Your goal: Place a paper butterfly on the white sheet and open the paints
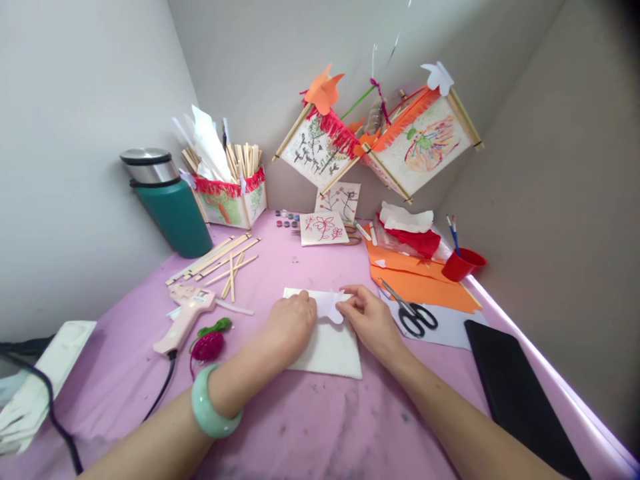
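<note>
Several things lie or stand at the left of a pink cloth [280, 427]: a whitish box-like object [45, 380] with a black cable [53, 398] across it, a teal bottle [175, 217], a pale pink glue gun [186, 317], thin wooden sticks [220, 259], some crossed, and a magenta yarn bundle [207, 347] touching green yarn [215, 327]. Behind them, a decorated box [223, 203] with red fringe holds more sticks and white tissue. Near the middle, the left hand [295, 327], below a green bangle [213, 403] on its wrist, rests curled over a white square [327, 353]; whether its fingers grip anything cannot be told. Just beside it, above the upper part of the square, is a pale scalloped cutout [331, 308]. The right hand [370, 323] pinches that cutout's right edge narrowly between thumb and fingertips. Farther back are two drawn cards [324, 229] and hanging decorated panels [423, 143]. To the right come orange sheets [425, 290], black-handled scissors [409, 312] on pale paper [453, 327], a red cup [463, 265] with brushes, and a flat black object [520, 400].
</note>
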Motion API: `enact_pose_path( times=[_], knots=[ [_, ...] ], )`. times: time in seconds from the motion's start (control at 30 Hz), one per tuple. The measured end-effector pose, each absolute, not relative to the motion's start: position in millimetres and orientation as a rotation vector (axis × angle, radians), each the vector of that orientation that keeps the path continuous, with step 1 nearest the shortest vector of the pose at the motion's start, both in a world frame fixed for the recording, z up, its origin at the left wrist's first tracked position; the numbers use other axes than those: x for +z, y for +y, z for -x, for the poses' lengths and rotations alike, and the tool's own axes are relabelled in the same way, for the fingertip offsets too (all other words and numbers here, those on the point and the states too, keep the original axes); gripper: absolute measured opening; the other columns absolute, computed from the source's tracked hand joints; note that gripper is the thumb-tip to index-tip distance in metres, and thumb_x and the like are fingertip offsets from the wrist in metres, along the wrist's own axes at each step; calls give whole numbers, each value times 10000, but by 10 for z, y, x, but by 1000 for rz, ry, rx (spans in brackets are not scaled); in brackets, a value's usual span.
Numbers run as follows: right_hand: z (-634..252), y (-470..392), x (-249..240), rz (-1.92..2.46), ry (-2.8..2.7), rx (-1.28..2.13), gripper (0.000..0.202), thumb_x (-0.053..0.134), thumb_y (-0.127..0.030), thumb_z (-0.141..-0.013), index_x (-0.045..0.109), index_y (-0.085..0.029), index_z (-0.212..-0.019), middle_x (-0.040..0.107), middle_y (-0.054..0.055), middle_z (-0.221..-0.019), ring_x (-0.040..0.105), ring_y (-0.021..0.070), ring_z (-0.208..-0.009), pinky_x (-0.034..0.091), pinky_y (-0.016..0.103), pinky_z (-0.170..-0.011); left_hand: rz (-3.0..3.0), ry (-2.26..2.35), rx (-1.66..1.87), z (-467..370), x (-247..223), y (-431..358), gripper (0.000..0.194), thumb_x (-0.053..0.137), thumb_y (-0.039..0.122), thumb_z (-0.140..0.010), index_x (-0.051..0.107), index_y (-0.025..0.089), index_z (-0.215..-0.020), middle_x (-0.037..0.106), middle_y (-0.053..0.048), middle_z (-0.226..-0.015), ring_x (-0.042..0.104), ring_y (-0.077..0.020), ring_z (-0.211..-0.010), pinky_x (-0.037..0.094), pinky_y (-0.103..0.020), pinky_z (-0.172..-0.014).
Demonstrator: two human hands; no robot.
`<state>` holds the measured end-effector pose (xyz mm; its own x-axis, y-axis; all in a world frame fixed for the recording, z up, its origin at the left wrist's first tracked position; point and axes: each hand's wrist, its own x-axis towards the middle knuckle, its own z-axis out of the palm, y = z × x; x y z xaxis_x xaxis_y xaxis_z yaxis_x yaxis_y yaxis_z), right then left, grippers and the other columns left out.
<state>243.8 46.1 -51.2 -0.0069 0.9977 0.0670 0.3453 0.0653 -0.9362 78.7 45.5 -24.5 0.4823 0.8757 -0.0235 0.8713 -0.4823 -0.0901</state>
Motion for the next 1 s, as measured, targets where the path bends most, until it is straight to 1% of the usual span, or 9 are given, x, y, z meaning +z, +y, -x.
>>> enact_pose_path(
  times=[0.23, 0.37, 0.5, 0.6, 0.7, 0.73, 0.83, 0.93, 1.0],
  knots=[
    [-2419, 459, -576, 1438, -1602, 925, 293, 530, -302, -764, 592, -182, -1024, 612, -30, -654, 560, 149, -604, 403, 247, -587, 2716, -1952, -229, -422, -20, 645, 192, 379, 129, -837, 569, 160, -836, 644, -74, -852, 611, -181, -747, 436, -275, -634],
    [-2372, 413, -544, 1395, -1666, 899, 277, 527, -279, -788, 592, -199, -1045, 618, -32, -682, 574, 142, -632, 411, 238, -609, 2257, -2093, -211, -14, 264, 749, 251, 344, 187, -874, 577, 164, -784, 641, -110, -831, 614, -236, -764, 433, -325, -627],
    [-2290, 371, -523, 1404, -1794, 860, 269, 526, -250, -817, 582, -207, -1076, 631, -32, -701, 582, 137, -643, 407, 236, -623, 2072, -1961, -81, 22, 317, 585, 365, 332, 283, -918, 611, 123, -747, 633, -161, -835, 612, -300, -835, 466, -402, -699],
    [-2242, 366, -551, 1495, -1962, 685, 280, 512, -234, -842, 572, -207, -1114, 665, -11, -751, 604, 150, -677, 398, 249, -642, 2435, -1735, -210, -274, 79, 287, 322, 327, 175, -913, 641, 139, -850, 654, -119, -908, 621, -223, -868, 495, -347, -776],
    [-2219, 362, -581, 1556, -2101, 503, 320, 493, -195, -856, 549, -206, -1171, 690, 19, -820, 626, 166, -733, 399, 258, -667, 2714, -1359, -398, -606, -287, 0, 342, 345, 137, -902, 598, 152, -1132, 612, -114, -1204, 567, -201, -1110, 460, -353, -955],
    [-2218, 360, -586, 1565, -2134, 450, 335, 490, -180, -855, 542, -205, -1185, 693, 30, -846, 631, 172, -764, 404, 261, -683, 2722, -1332, -388, -685, -394, -70, 369, 359, 158, -903, 549, 124, -1217, 565, -134, -1289, 514, -224, -1201, 432, -385, -1002],
    [-2239, 365, -585, 1538, -2190, 325, 369, 505, -154, -848, 521, -189, -1215, 677, 65, -963, 618, 188, -883, 422, 278, -757, 2689, -1468, -258, -802, -572, -190, 480, 411, 319, -920, 469, 55, -1316, 474, -203, -1377, 424, -300, -1296, 363, -497, -1059],
    [-2295, 383, -561, 1521, -2191, 220, 362, 543, -152, -838, 525, -162, -1199, 628, 92, -1059, 571, 211, -983, 431, 304, -805, 2717, -1549, -128, -809, -549, -227, 605, 424, 478, -905, 457, 60, -1342, 408, -209, -1417, 345, -331, -1343, 278, -571, -1090],
    [-2335, 388, -545, 1517, -2193, 146, 306, 544, -145, -843, 557, -162, -1148, 610, 94, -1067, 545, 220, -1002, 429, 312, -810, 2728, -1569, -82, -808, -496, -235, 625, 423, 513, -898, 465, 76, -1343, 383, -202, -1430, 320, -331, -1356, 250, -588, -1096]
  ],
)
